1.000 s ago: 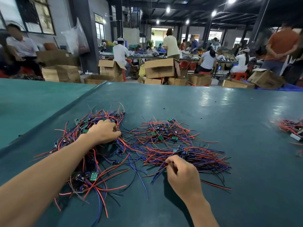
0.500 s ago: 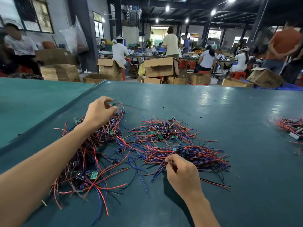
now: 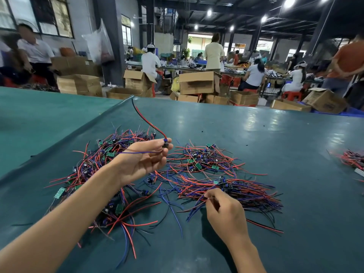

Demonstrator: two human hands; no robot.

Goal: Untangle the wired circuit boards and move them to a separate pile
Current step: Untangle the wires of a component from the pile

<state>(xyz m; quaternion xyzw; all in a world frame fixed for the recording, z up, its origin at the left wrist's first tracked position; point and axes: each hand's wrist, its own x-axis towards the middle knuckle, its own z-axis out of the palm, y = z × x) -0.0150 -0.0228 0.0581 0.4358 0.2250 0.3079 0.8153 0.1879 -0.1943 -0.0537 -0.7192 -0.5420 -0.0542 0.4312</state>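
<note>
You are pinching one wired circuit board at the fingertips of your left hand, palm up. Its red-black lead is running away beyond the fingertips, likely so that it is clearing the tangled pile beneath that hand. Your right hand is pinching wires of the near pile, apparently steadying it on the surface. You are facing four piles: these two, a far pile beyond the right hand, and an outer pile well to its right.

Left hand raised, palm up, pinching; right hand low, pinching.
</note>
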